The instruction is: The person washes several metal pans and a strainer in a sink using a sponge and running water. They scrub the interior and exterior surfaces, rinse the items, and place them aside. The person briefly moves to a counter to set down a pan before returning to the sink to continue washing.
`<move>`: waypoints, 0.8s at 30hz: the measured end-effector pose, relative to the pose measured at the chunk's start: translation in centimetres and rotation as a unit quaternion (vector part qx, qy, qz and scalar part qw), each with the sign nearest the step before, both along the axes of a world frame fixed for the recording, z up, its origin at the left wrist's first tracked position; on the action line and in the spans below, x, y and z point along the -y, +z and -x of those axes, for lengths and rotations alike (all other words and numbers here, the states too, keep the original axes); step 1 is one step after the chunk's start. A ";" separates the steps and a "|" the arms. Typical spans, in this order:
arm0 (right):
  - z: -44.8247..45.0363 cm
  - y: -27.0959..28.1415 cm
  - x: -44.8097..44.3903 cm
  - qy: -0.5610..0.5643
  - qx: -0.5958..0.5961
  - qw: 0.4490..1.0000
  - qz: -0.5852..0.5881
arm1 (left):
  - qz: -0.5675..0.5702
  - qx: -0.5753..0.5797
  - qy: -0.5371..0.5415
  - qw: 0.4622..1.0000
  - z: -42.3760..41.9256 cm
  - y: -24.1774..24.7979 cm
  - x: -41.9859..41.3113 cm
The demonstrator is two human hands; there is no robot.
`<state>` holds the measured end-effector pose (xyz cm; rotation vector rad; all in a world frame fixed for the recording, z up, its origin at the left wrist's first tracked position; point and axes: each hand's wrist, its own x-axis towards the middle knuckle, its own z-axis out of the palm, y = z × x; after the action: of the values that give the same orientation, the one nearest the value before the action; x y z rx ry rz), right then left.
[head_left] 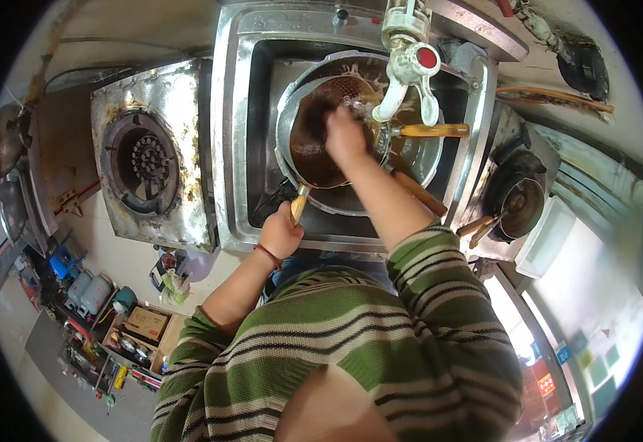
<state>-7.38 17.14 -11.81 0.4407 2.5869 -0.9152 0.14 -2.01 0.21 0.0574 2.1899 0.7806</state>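
Note:
A round metal pan [310, 166] is tilted over a larger metal pot [434, 166] in the sink, with dimples or holes along its far wall. My left hand [281, 232] is closed around the pan's wooden handle [298, 205]. Inside the pan, my right hand [349, 138] is blurred; a dark smear lies beside its fingers, and whatever they may hold is hidden. Brownish water [410, 149] and pale bits show in the pot. Another wooden handle [434, 130] juts rightward, and a brown one [418, 192] passes beside my right forearm.
Above the pot hangs a worn tap [407, 77] with a red-marked knob. The steel sink [233, 138] frames the vessels. A rusty gas burner [141, 163] stands to the left. On the right, a pan [523, 207] with a ladle in it sits on another stove, beside a white plastic tray [548, 237].

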 end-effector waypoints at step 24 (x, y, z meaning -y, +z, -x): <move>-3.7 -0.2 2.9 0.107 -0.215 0.970 0.029 | 0.004 -0.002 0.002 1.000 -0.7 0.5 0.2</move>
<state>-3.73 14.19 -12.02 -0.0674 2.9043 -1.1029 0.81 -2.19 0.66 0.0505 2.1979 0.7740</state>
